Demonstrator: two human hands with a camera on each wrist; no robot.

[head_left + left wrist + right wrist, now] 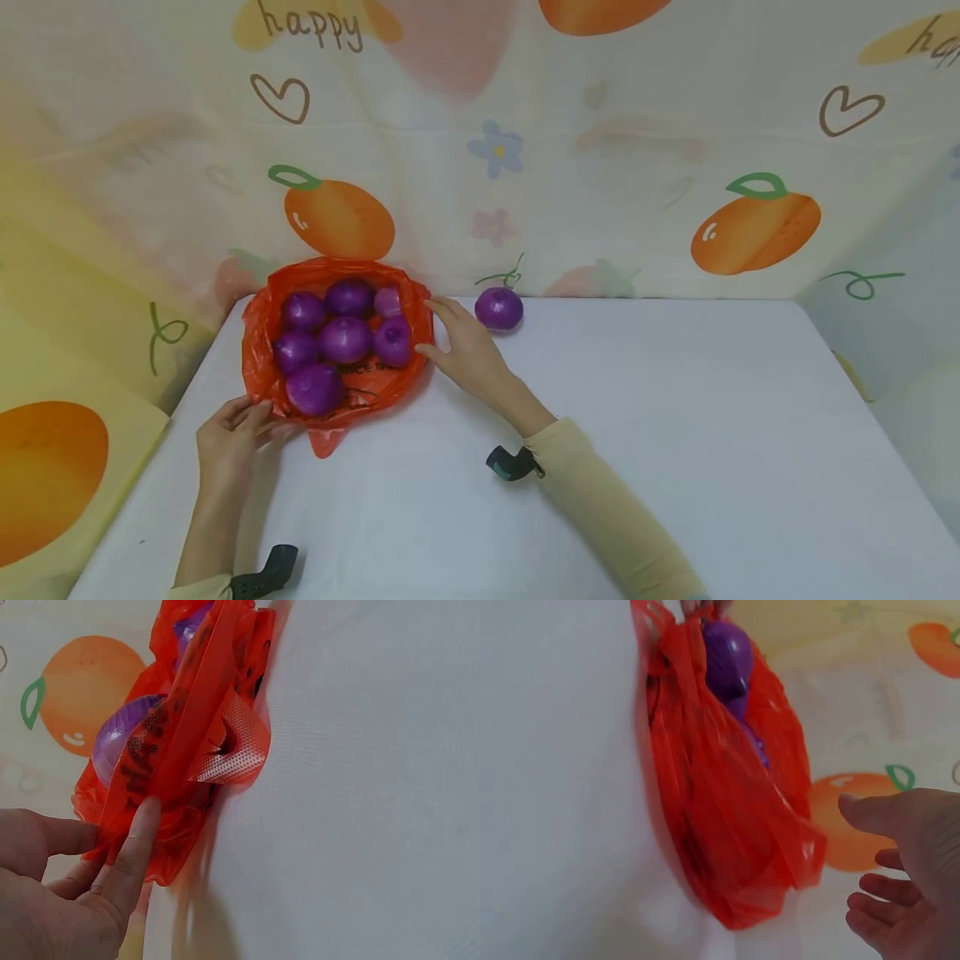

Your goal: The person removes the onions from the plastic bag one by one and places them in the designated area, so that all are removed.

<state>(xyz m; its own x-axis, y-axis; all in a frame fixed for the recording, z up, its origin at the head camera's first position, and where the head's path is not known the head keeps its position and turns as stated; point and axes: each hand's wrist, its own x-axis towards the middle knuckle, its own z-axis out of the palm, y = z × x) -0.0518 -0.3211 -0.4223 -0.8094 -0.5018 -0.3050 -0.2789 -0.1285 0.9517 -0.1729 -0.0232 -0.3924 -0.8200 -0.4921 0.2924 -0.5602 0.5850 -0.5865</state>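
A red plastic bag [386, 387] lies opened out at the table's left, its rim spread round several purple onions [346, 340]. My left hand [228, 437] pinches the bag's near left edge; in the left wrist view its thumb and fingers are on the red plastic [176, 754]. At the bag's right side is my right hand [472, 350], thumb and fingers spread beside the rim. The right wrist view shows that hand [911, 877] a little apart from the bag [727, 832], holding nothing. A lone purple onion [498, 309] sits outside the bag, beyond the right hand.
The white table [675, 433] extends to the right of the bag. A printed cloth [600, 167] with oranges and hearts hangs behind the table's back edge. Dark wrist devices [513, 463] are on both forearms.
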